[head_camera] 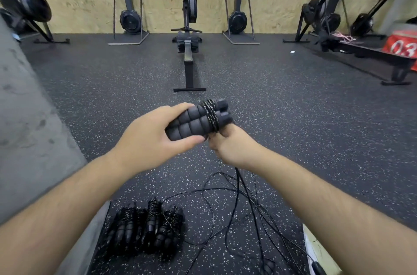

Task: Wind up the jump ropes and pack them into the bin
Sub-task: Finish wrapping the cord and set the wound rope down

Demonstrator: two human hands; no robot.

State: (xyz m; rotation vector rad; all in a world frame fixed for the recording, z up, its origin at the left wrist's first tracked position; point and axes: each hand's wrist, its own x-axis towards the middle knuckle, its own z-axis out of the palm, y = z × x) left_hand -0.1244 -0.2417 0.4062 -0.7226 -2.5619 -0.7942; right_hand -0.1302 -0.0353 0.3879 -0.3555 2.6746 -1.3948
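Observation:
My left hand (149,137) grips two black foam jump rope handles (191,122) held side by side at chest height. A few turns of black speckled rope (211,114) wrap around them near their caps. My right hand (230,147) is closed on the rope just below the handles, and the loose cord (237,189) drops from it to the floor. Several wound-up jump ropes (146,229) lie in a pile on the floor by my left forearm. Tangled loose cord (248,225) spreads over the floor at lower centre.
A rowing machine (188,49) stands straight ahead, with ski machines (129,17) along the plywood wall. A grey concrete wall (27,116) rises on my left. A red box (401,45) sits on a rower at the right. A pale box edge (316,250) shows at lower right.

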